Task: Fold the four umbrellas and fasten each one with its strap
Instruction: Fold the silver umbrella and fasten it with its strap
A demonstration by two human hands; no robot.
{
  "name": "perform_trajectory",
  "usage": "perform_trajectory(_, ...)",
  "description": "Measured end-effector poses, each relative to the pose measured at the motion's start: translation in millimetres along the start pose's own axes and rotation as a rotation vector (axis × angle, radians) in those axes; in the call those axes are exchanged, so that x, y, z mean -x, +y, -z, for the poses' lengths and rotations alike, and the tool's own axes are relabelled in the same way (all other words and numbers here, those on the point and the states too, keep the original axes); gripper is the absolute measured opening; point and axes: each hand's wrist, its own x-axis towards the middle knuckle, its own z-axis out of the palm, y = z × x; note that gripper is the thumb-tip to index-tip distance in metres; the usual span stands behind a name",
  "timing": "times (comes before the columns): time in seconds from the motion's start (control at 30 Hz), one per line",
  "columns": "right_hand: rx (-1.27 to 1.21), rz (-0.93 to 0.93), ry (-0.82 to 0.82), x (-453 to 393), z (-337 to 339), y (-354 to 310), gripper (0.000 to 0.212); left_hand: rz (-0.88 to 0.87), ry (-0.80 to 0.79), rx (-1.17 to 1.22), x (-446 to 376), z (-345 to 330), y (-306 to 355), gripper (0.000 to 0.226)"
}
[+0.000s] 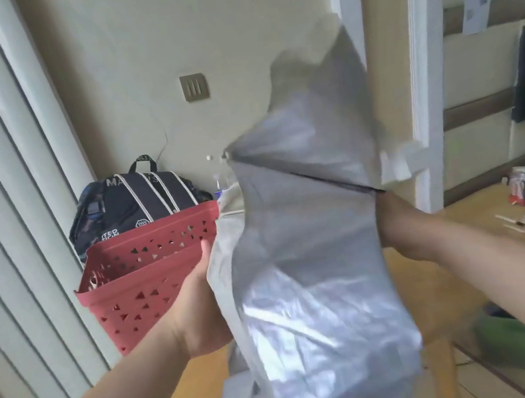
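A silver umbrella (309,260) is held up close in front of the camera, its canopy half collapsed and hanging in loose folds, a dark rib showing across it. The left hand (199,310) is seen at the left edge of the umbrella, palm against the fabric and thumb raised; whether its fingers are curled round anything cannot be told, since they are hidden behind the cloth. The right hand is covered by the umbrella beyond the wrist, so its state cannot be told. Just left of the umbrella a red perforated basket (148,270) is seen, and behind that a dark backpack (130,203) against the wall.
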Motion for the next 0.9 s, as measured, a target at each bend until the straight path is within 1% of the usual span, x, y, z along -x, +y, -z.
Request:
perform_trajectory(0.03,-0.101,-0.047,-0.019,-4.8,-5.9,8.4,0.011,0.056,0.027,0.087,-1.8,1.6,-8.8,0.082)
perform_trajectory(0.07,-0.193,-0.089,-0.047,-16.2,-15.2,23.7,0.005,0.027,0.062,0.059,-1.5,4.3,-16.1,0.08)
perform_trajectory(0.1,-0.22,-0.192,-0.075,-30.9,-24.9,40.4,0.004,0.009,0.107,0.041,-8.6,7.6,-26.7,0.073)
perform_trajectory(0.13,-0.194,-0.298,-0.077,-39.6,-32.6,55.2,0.006,-0.029,0.181,-0.029,-8.1,8.8,-31.7,0.068)
perform_trajectory(0.17,-0.171,-0.378,-0.096,-49.4,-40.7,69.8,0.007,-0.011,0.205,-0.05,-9.5,14.7,-35.7,0.075)
perform_trajectory(0.2,-0.124,-0.448,-0.103,-60.2,-48.1,85.0,0.006,0.025,0.172,-0.031,-13.7,23.7,-43.4,0.09)
perform_trajectory(0.23,-0.131,-0.515,-0.128,-70.7,-54.4,99.7,0.008,0.065,0.197,-0.022,-14.3,25.7,-47.9,0.099)
perform_trajectory(0.3,-0.234,-0.597,-0.097,-83.9,-69.7,118.0,0.009,0.053,0.215,0.003,-23.5,38.7,-59.2,0.102)
perform_trajectory(0.33,-0.28,-0.587,-0.051,-89.7,-75.7,125.9,0.005,0.058,0.21,0.02,-27.5,40.3,-63.5,0.098)
perform_trajectory(0.37,-0.339,-0.546,0.005,-95.3,-81.8,134.2,0.006,0.072,0.19,0.07,-31.4,45.9,-67.7,0.091)
perform_trajectory(0.4,-0.378,-0.504,0.063,-97.5,-87.6,139.1,0.014,0.074,0.146,0.084,-34.6,50.2,-72.8,0.083)
perform_trajectory(0.43,-0.374,-0.465,0.114,-99.7,-91.2,145.5,0.023,0.071,0.112,0.105,-35.1,48.9,-73.8,0.075)
perform_trajectory(0.47,-0.334,-0.431,0.143,-99.9,-92.8,152.1,0.032,0.07,0.077,0.177,-34.7,50.3,-73.0,0.068)
perform_trajectory(0.53,-0.169,-0.365,0.151,-97.3,-91.9,164.0,0.051,0.011,0.015,0.295,-37.2,51.0,-69.9,0.06)
perform_trajectory(0.57,-0.049,-0.32,0.154,-93.9,-87.2,167.8,0.059,-0.041,0.003,0.358,-38.9,51.9,-67.0,0.06)
perform_trajectory(0.6,0.099,-0.262,0.162,-86.5,-81.6,167.7,0.061,-0.071,-0.01,0.425,-40.2,51.7,-64.4,0.061)
perform_trajectory(0.63,0.245,-0.191,0.18,-76.9,-76.5,165.2,0.057,-0.102,-0.021,0.451,-42.5,49.7,-62.0,0.06)
perform_trajectory(0.67,0.345,-0.114,0.21,-64.2,-72.6,159.4,0.046,-0.123,-0.023,0.477,-46.2,46.8,-58.4,0.058)
perform_trajectory(0.73,0.376,0.066,0.298,-37.9,-68.1,153.8,0.022,-0.145,-0.024,0.523,-56.2,34.9,-48.5,0.055)
perform_trajectory(0.8,0.361,0.212,0.323,-12.1,-70.3,154.8,0.026,-0.165,0.039,0.562,-67.3,20.5,-33.1,0.058)
perform_trajectory(0.9,0.457,0.484,0.3,12.3,-81.8,157.6,0.028,-0.224,0.214,0.551,-84.7,-2.1,-7.3,0.053)
